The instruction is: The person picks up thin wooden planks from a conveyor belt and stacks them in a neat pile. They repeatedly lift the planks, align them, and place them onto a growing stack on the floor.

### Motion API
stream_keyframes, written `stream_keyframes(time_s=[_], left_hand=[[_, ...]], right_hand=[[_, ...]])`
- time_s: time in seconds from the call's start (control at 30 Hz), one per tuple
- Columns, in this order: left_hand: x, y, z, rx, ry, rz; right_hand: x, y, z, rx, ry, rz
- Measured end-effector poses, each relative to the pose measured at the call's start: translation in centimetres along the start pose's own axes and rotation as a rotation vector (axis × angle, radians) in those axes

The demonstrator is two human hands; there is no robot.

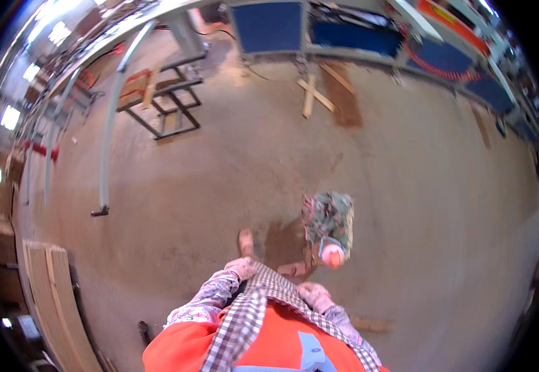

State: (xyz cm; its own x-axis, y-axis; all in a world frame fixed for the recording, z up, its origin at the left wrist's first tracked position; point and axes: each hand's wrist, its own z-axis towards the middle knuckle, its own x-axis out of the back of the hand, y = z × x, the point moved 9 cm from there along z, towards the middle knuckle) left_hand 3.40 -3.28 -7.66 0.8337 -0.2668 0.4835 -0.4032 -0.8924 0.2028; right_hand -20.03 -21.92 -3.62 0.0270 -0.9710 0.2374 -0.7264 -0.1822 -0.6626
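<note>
My left hand [242, 268] is closed on the edge of a brown-and-white checked cloth [277, 286] in front of my body; my right hand [316, 296] is curled narrow on the same cloth at its other side, so the fabric spans the gap between my two fists, though my fingertips are too small and blurred to make out singly; the cloth lies over my orange top [282, 325], one strip of it falling back toward my left shoulder; patterned sleeves [201, 302] cover my forearms; beyond my hands, my feet [246, 242] stand on the brown floor [430, 217]; ahead and to my right sits a camouflage-patterned bundle [326, 211], with a pink container [332, 253] with an orange top at its near end; farther off, two wood strips [309, 99] lie crossed before a machine with blue panels [266, 28]; a dark metal frame [185, 115] stands ahead on my left, and long pale planks [52, 291] lie nearer on that side.
</note>
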Motion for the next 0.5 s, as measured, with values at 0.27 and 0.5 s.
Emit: stream_keyframes(time_s=[0.27,0.5], left_hand=[[7.4,-6.4,-4.1,-0.156,-0.046,-0.186],[11.6,-19.7,-6.2,-0.148,0.243,-0.426]], right_hand=[[-4.6,-7.1,3.0,-0.216,-0.02,-0.245],[-10.1,-16.8,13.2,-0.11,-0.033,-0.048]])
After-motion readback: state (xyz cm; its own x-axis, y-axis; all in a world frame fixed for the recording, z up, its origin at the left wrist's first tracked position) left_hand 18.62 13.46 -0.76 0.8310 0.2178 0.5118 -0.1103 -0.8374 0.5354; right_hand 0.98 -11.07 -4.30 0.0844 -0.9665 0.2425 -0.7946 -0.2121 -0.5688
